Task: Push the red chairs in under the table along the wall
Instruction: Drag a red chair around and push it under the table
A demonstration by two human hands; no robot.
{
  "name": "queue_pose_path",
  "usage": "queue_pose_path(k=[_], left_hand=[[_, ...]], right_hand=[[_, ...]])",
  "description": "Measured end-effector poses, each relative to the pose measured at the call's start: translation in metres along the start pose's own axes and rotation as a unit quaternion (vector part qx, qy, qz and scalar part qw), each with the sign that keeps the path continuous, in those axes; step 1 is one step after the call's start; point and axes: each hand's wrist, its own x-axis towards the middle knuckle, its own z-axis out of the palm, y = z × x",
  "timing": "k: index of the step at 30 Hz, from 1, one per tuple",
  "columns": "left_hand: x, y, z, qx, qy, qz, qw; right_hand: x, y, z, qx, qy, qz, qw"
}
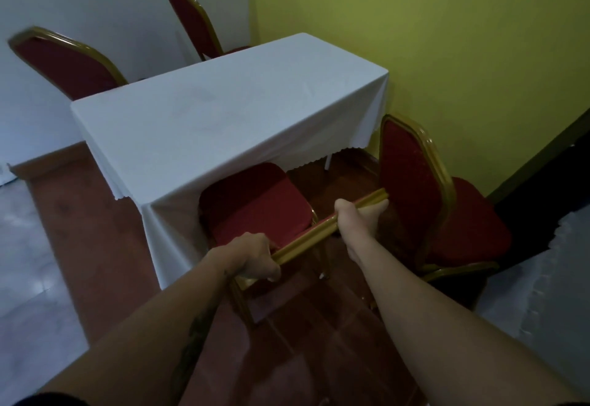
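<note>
A table under a white cloth (223, 118) stands with one end against the green wall. Directly below me is a red chair (255, 207) with a gold frame, its seat front tucked under the hanging cloth. My left hand (255, 255) and my right hand (360, 217) both grip the gold top rail of its backrest. A second red chair (447, 214) stands to the right of it, turned away from the table and apart from it. Two more red chairs, one at the far left (67, 64) and one at the far end (194, 22), sit along the table's far side.
A green wall (447, 54) closes the right side and a white wall (95, 0) the back. Red-brown floor tiles (303, 341) lie under the chairs. White cloth (542, 278) of another table shows at the right edge.
</note>
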Motion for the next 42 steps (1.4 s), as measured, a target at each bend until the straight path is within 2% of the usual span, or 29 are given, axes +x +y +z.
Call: queue_pose_path(k=[10,19,23,26,29,31,34,38,42], left_hand=[[0.018,0.031,-0.008,-0.073,0.041,-0.057,0.995],[0.040,0.044,-0.015,-0.076,0.036,-0.058,0.995],[0.041,0.041,-0.018,-0.054,0.031,-0.034,0.997],[0.043,0.042,-0.029,-0.008,-0.002,-0.006,1.000],[0.048,0.047,-0.049,0.010,-0.032,0.039,0.999],[0.055,0.051,-0.068,0.011,-0.009,0.079,0.997],[0.066,0.064,-0.100,0.035,0.021,0.131,0.991],[0.080,0.099,-0.124,0.084,0.040,0.180,0.979],[0.088,0.158,-0.132,0.119,0.058,0.277,0.952]], right_hand=[[0.055,-0.021,0.003,-0.026,-0.053,-0.012,0.998],[0.084,-0.035,0.002,-0.053,-0.085,-0.021,0.995],[0.090,-0.040,-0.004,-0.073,-0.141,0.000,0.987],[0.086,-0.050,-0.012,-0.099,-0.174,0.033,0.979],[0.086,-0.058,-0.022,-0.163,-0.185,0.055,0.968],[0.090,-0.066,-0.030,-0.220,-0.192,0.046,0.955],[0.097,-0.078,-0.051,-0.279,-0.157,-0.008,0.947],[0.108,-0.084,-0.093,-0.352,-0.041,-0.072,0.932],[0.117,-0.091,-0.132,-0.385,0.040,-0.084,0.918]])
